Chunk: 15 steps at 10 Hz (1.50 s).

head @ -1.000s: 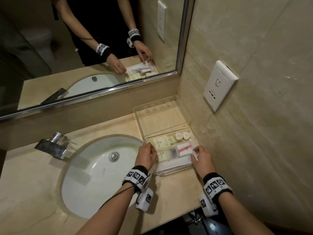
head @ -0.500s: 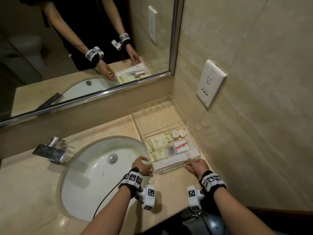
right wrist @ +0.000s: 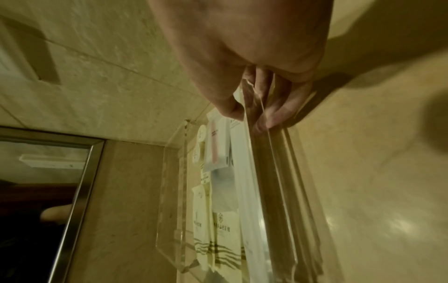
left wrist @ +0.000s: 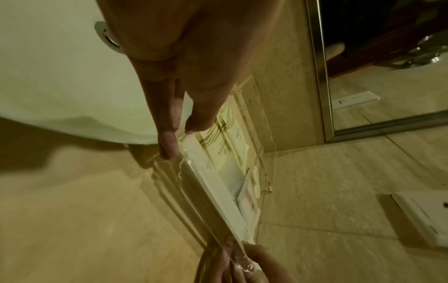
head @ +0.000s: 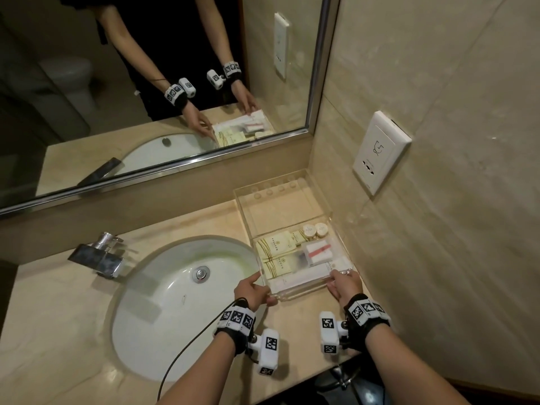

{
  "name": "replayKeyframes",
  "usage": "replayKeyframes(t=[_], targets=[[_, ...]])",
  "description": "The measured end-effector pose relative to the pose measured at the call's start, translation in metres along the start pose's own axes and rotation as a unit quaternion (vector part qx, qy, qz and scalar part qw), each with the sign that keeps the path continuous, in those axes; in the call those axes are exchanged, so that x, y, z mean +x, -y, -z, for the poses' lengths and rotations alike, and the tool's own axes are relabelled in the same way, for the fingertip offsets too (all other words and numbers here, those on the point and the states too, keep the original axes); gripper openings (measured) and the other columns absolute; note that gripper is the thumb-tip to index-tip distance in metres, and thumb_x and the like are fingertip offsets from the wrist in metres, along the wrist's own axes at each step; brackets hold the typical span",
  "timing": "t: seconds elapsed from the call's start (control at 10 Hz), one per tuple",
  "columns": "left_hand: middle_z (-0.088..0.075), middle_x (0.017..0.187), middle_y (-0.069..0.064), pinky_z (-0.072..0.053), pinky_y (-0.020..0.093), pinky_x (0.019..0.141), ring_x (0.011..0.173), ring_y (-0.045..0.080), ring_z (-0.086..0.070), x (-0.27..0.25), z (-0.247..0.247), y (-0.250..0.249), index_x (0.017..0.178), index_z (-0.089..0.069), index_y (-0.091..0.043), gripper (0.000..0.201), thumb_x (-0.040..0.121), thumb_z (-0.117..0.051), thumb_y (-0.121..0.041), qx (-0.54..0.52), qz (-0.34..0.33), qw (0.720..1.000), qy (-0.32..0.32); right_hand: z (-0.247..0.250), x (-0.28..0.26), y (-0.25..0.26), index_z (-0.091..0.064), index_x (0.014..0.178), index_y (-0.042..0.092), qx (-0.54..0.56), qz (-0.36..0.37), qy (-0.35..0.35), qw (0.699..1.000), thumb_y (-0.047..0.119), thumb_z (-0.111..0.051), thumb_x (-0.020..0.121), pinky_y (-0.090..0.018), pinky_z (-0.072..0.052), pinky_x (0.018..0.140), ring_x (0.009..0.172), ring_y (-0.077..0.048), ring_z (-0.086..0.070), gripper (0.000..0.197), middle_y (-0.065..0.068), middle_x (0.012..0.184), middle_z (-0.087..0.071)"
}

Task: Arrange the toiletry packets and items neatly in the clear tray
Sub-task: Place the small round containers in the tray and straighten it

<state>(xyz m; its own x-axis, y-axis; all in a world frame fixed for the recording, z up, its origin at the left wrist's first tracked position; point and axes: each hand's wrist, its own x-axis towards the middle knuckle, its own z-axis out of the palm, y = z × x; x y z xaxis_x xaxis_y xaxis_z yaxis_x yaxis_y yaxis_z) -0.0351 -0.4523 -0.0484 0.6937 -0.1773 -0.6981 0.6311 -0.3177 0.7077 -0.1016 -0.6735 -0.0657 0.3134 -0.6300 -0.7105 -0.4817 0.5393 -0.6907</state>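
A clear tray [head: 243, 213] stands on the counter in the corner by the right wall. Its near compartment holds two yellow packets [head: 274, 247], two round caps [head: 310, 230], a white box with a red stripe [head: 318, 252] and a long white packet [head: 304, 277] along the front wall. The far compartment is bare. My left hand [head: 264, 287] pinches the tray's near left corner, seen close in the left wrist view [left wrist: 183, 137]. At the near right corner my right hand [head: 336, 283] pinches the wall, thumb inside and fingers outside [right wrist: 252, 117].
A white sink basin [head: 181, 302] with a chrome faucet [head: 99, 255] lies left of the tray. The mirror [head: 146, 83] runs along the back. A wall socket [head: 380, 153] sits on the tiled right wall, close to the tray. Bare counter [head: 292, 323] lies in front.
Both hands have drawn back from the packets inside the tray to its near corners and now hold the front wall. The items lie as before.
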Motion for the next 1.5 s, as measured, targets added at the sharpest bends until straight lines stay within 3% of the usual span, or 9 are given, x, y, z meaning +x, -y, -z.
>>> replayKeyframes(t=[0.4,0.7,0.8,0.9,1.0,1.2,1.3,1.4,1.5], targets=[[-0.070,0.064,0.014,-0.057,0.041,0.089,0.077,0.033,-0.074,0.012,-0.009,-0.006,0.143,-0.040,-0.013,0.065,0.083,-0.056,0.004,-0.043,-0.005,0.999,-0.015,-0.007,0.013,0.016,-0.058,0.111,0.008,-0.008,0.023,0.003,1.000,-0.003,-0.061,0.087,-0.035,-0.057,0.075,0.075,-0.023,-0.062,0.026,-0.007,0.081,-0.063],[-0.072,0.058,0.006,-0.055,0.041,0.091,0.076,0.026,-0.074,0.037,0.000,-0.031,0.138,-0.047,-0.008,0.052,0.088,-0.061,-0.003,-0.086,-0.032,0.994,-0.056,-0.039,0.017,0.054,-0.049,0.123,-0.003,0.043,-0.017,0.095,0.994,0.005,-0.059,0.093,-0.022,-0.057,0.065,0.079,-0.022,-0.061,0.032,-0.009,0.089,-0.059],[-0.070,0.063,0.010,-0.059,0.033,0.079,0.063,0.019,-0.072,0.044,-0.001,-0.037,0.128,-0.049,0.005,0.039,0.091,-0.058,-0.002,-0.177,-0.014,0.981,-0.080,-0.049,0.021,0.062,-0.051,0.127,-0.006,0.075,-0.041,0.122,0.989,0.015,-0.060,0.094,-0.025,-0.056,0.084,0.091,-0.019,-0.061,0.040,-0.007,0.095,-0.060],[-0.068,0.087,0.027,-0.059,0.038,0.084,0.080,0.032,-0.072,0.040,-0.007,-0.042,0.120,-0.048,0.017,0.032,0.095,-0.050,-0.003,-0.290,0.037,0.955,-0.058,-0.054,0.025,0.061,-0.061,0.108,-0.003,0.072,-0.030,0.112,0.991,0.011,-0.065,0.092,-0.022,-0.057,0.083,0.097,-0.018,-0.063,0.021,-0.011,0.101,-0.065],[-0.063,0.110,0.036,-0.059,0.042,0.081,0.103,0.043,-0.066,0.029,-0.011,-0.048,0.117,-0.047,0.021,0.032,0.098,-0.044,-0.005,-0.348,0.085,0.934,-0.005,-0.057,0.027,0.055,-0.057,0.078,0.011,0.028,-0.014,0.086,0.996,0.013,-0.065,0.091,-0.024,-0.053,0.059,0.055,-0.008,-0.061,0.016,0.001,0.061,-0.063],[-0.064,0.105,0.032,-0.060,0.039,0.080,0.103,0.041,-0.065,0.037,-0.013,-0.052,0.115,-0.047,0.017,0.025,0.096,-0.044,0.001,-0.456,0.117,0.882,-0.025,-0.059,0.036,0.056,-0.062,0.084,0.006,0.022,-0.007,0.077,0.997,0.002,-0.061,0.090,-0.038,-0.051,0.100,0.104,-0.027,-0.064,0.007,-0.012,0.093,-0.065],[-0.064,0.103,0.021,-0.052,0.038,0.089,0.094,0.033,-0.063,0.037,-0.017,-0.061,0.105,-0.055,0.012,0.021,0.095,-0.041,0.001,-0.464,0.111,0.879,-0.006,-0.065,0.033,0.070,-0.061,0.109,-0.008,-0.007,0.026,0.120,0.992,-0.002,-0.052,0.092,-0.041,-0.049,0.103,0.103,-0.029,-0.059,0.020,-0.017,0.103,-0.064],[-0.059,0.119,0.021,-0.047,0.037,0.102,0.119,0.033,-0.055,0.040,-0.014,-0.068,0.119,-0.049,0.012,0.028,0.096,-0.036,0.004,-0.474,0.119,0.871,-0.039,-0.071,0.032,0.082,-0.048,0.126,-0.017,-0.012,0.017,0.116,0.993,-0.006,-0.049,0.092,-0.044,-0.048,0.104,0.109,-0.033,-0.060,0.036,-0.032,0.133,-0.053],[-0.063,0.121,0.018,-0.053,0.025,0.087,0.113,0.023,-0.061,0.037,-0.012,-0.073,0.127,-0.050,0.011,0.037,0.094,-0.045,-0.003,-0.474,0.137,0.869,-0.038,-0.075,0.033,0.086,-0.045,0.127,-0.021,-0.010,0.003,0.112,0.994,-0.009,-0.049,0.091,-0.047,-0.044,0.106,0.124,-0.036,-0.055,0.038,-0.027,0.132,-0.054]])
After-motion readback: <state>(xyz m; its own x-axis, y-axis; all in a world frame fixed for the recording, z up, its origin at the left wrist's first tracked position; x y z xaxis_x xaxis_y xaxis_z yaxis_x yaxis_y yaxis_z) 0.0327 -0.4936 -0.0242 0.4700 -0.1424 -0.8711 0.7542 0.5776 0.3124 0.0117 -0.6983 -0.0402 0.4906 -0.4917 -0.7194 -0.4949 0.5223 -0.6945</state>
